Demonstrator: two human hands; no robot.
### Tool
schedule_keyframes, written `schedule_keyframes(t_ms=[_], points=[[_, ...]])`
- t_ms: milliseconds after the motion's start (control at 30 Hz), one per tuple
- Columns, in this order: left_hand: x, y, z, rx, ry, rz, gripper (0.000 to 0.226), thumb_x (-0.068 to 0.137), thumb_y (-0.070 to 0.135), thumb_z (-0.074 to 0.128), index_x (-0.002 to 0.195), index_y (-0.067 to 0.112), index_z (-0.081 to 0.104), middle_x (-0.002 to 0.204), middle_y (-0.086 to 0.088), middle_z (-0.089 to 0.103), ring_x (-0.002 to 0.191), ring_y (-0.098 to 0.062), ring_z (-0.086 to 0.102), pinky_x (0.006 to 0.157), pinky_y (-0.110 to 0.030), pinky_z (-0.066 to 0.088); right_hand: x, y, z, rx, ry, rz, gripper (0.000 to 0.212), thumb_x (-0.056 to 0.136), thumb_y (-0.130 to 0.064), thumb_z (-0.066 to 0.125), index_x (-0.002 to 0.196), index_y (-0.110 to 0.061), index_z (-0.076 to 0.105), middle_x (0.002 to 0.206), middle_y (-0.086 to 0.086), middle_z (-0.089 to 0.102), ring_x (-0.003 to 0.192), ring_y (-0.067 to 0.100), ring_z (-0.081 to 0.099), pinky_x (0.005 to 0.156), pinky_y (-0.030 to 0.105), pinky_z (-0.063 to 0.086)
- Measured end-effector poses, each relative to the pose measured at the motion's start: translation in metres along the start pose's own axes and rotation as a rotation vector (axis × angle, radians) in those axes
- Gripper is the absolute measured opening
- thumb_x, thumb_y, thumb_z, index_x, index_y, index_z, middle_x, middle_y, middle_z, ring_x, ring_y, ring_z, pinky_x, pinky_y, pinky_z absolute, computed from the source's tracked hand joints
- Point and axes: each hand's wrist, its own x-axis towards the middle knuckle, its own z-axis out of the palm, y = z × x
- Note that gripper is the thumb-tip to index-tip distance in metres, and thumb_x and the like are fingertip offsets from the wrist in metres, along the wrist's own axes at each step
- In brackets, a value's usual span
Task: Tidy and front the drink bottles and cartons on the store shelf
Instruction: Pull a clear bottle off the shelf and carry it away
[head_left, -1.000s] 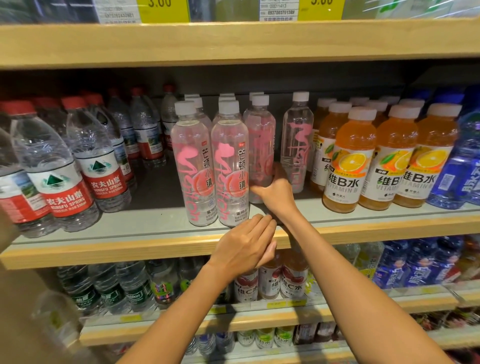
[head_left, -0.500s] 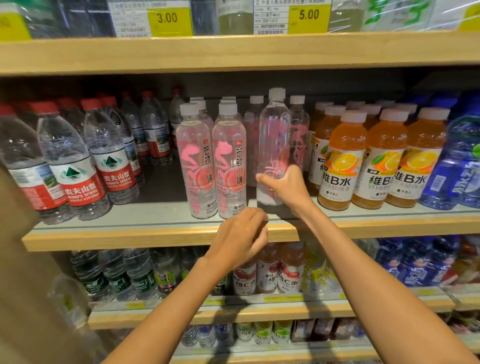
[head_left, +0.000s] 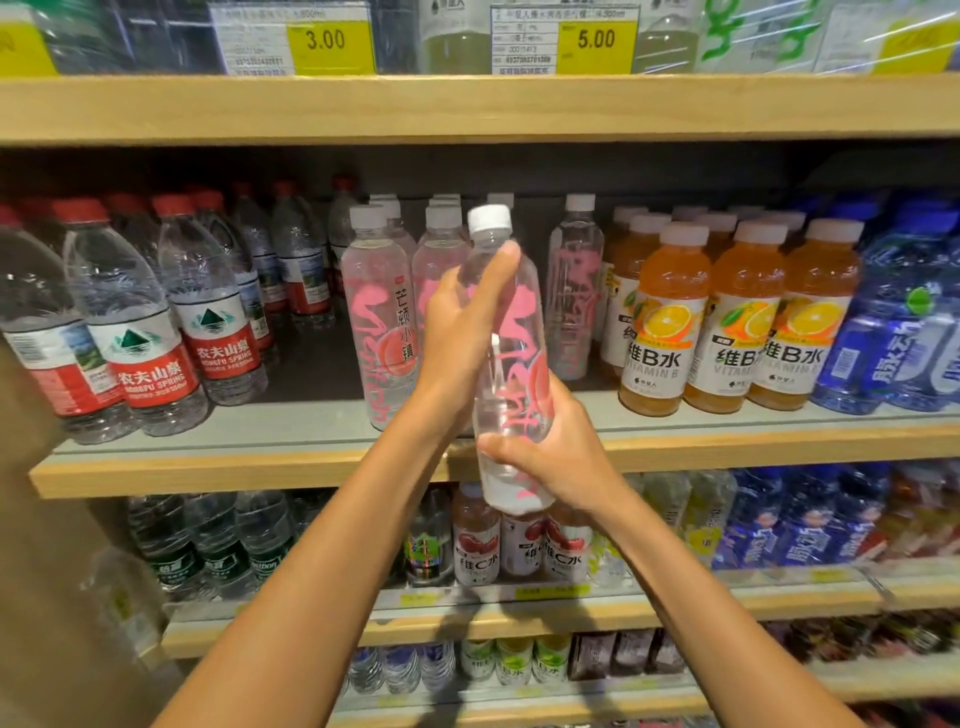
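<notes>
Clear plastic with pink lettering, the bottle (head_left: 511, 358) is lifted off the middle shelf (head_left: 249, 467) and held upright in front of it, its base level with the shelf's wooden lip. The right hand (head_left: 550, 457) is wrapped round its lower part and the left hand (head_left: 462, 332) is laid against its upper side, fingertips near the white cap. Behind it stand more pink-lettered bottles (head_left: 382, 312), with one alone (head_left: 574, 291) further back to the right beside an open gap. Red-capped water bottles (head_left: 208, 301) fill the left, orange vitamin drinks (head_left: 660, 317) and blue bottles (head_left: 904, 338) the right; yellow price tags (head_left: 332, 41) sit above. Half a second ago the bottle was lower and deeper, only the right hand gripping it, while the left hand curled near the shelf edge.
</notes>
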Motion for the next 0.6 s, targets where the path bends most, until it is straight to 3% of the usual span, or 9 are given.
schedule_keyframes(t_ms=[133, 233, 300, 433, 500, 600], points=[[0.001, 0.005, -0.005, 0.007, 0.026, 0.043, 0.021, 0.078, 0.032, 0.077, 0.088, 0.017, 0.07, 0.076, 0.003, 0.072, 0.069, -0.011, 0.068, 0.062, -0.024, 0.054, -0.014, 0.006, 0.012, -0.01, -0.007, 0.016, 0.064, 0.061, -0.028, 0.079, 0.118, -0.02, 0.05, 0.113, -0.002, 0.066, 0.104, 0.014, 0.064, 0.093, 0.042, 0.052], [0.0, 0.0, -0.006, 0.046, 0.039, 0.039, 0.015, 0.075, 0.022, 0.077, 0.066, 0.021, 0.064, 0.056, 0.01, 0.062, 0.056, -0.008, 0.059, 0.053, -0.023, 0.048, -0.019, 0.013, 0.016, 0.044, -0.029, 0.019, 0.063, 0.064, -0.031, 0.08, 0.119, -0.022, 0.051, 0.108, -0.006, 0.068, 0.097, 0.01, 0.066, 0.086, 0.033, 0.055], [0.002, 0.0, -0.009, -0.048, 0.034, -0.032, 0.011, 0.073, 0.016, 0.076, 0.069, 0.015, 0.066, 0.056, 0.005, 0.062, 0.054, -0.012, 0.059, 0.053, -0.024, 0.048, -0.023, 0.016, 0.016, 0.211, -0.06, 0.059, 0.063, 0.065, -0.04, 0.079, 0.119, -0.023, 0.052, 0.102, -0.007, 0.07, 0.089, 0.007, 0.068, 0.075, 0.022, 0.053], [0.01, 0.003, -0.02, -0.386, -0.245, -0.216, 0.013, 0.062, 0.014, 0.073, 0.073, 0.012, 0.07, 0.073, -0.003, 0.069, 0.064, -0.02, 0.066, 0.063, -0.028, 0.053, -0.03, 0.024, 0.005, 0.773, -0.257, 0.301, 0.089, 0.061, -0.065, 0.075, 0.128, -0.011, 0.054, 0.117, 0.011, 0.067, 0.105, 0.024, 0.066, 0.086, 0.034, 0.054], [0.013, 0.004, -0.021, -0.603, -0.459, -0.239, 0.02, 0.057, 0.013, 0.075, 0.075, 0.011, 0.068, 0.076, -0.003, 0.067, 0.064, -0.019, 0.064, 0.064, -0.027, 0.054, -0.033, 0.025, 0.007, 0.998, -0.475, 0.38, 0.089, 0.066, -0.067, 0.071, 0.127, -0.003, 0.056, 0.11, 0.02, 0.066, 0.096, 0.031, 0.067, 0.087, 0.042, 0.053], [0.013, 0.0, -0.015, -0.843, -0.649, -0.265, 0.038, 0.054, 0.016, 0.083, 0.084, 0.01, 0.06, 0.079, -0.003, 0.063, 0.065, -0.019, 0.062, 0.064, -0.027, 0.054, -0.035, 0.024, 0.021, 1.162, -0.718, 0.338, 0.083, 0.073, -0.066, 0.064, 0.128, -0.004, 0.054, 0.107, 0.019, 0.065, 0.093, 0.031, 0.065, 0.088, 0.043, 0.051]])
